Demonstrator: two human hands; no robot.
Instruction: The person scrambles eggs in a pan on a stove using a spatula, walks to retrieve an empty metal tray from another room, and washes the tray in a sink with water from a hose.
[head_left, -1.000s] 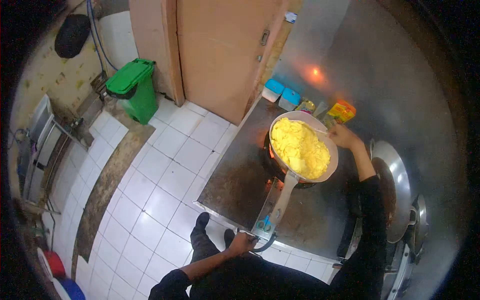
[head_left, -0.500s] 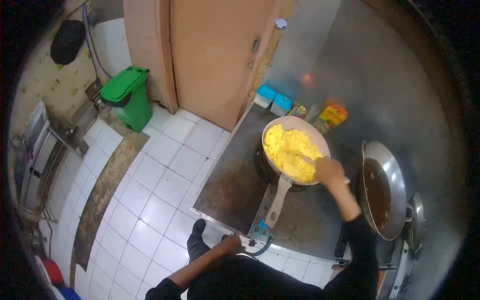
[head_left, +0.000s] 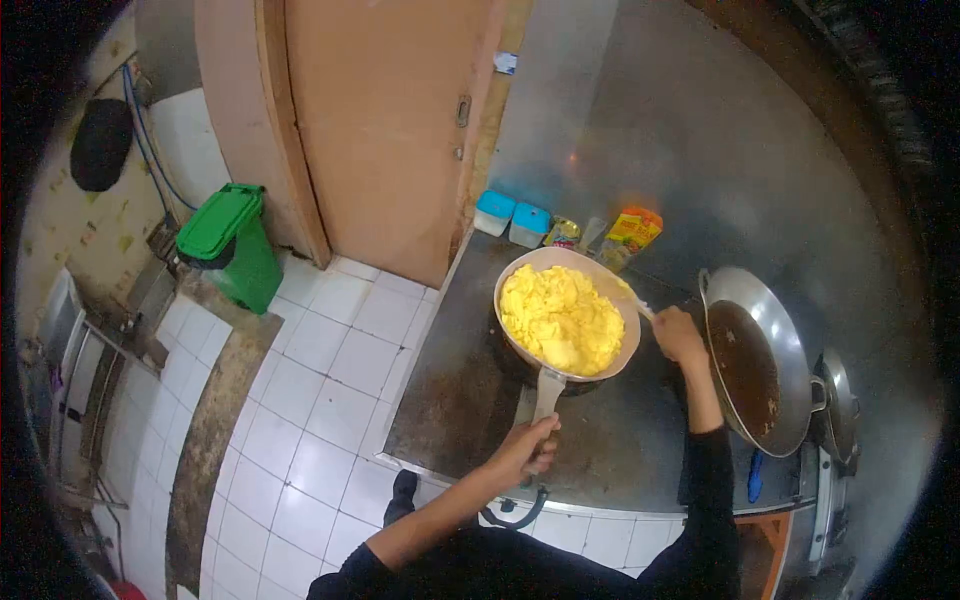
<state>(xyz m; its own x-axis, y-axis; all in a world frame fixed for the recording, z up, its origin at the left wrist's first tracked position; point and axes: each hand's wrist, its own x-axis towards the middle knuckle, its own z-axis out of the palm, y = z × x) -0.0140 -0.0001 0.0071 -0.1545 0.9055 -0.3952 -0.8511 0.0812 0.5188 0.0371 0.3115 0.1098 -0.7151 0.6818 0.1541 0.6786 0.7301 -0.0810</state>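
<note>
A light-coloured frying pan (head_left: 628, 345) full of yellow scrambled eggs (head_left: 560, 315) sits over the burner. My left hand (head_left: 525, 452) is closed round the end of the pan's pale handle (head_left: 548, 393). In my right hand (head_left: 678, 335) is a spatula (head_left: 640, 303), its egg-smeared blade at the pan's right rim, clear of the main heap. Just right of that hand stands a wok (head_left: 712, 345) holding brown liquid (head_left: 745, 365).
Two blue-lidded tubs (head_left: 494, 212), a can (head_left: 564, 233) and a yellow-orange packet (head_left: 632, 232) line the wall behind the pan. Another metal pan (head_left: 838, 410) stands far right. A green bin (head_left: 235, 255) is on the tiled floor near the door (head_left: 385, 130).
My left hand has come up from the counter's front edge and taken hold of the pan handle. My right hand has drawn the spatula out of the eggs to the right rim.
</note>
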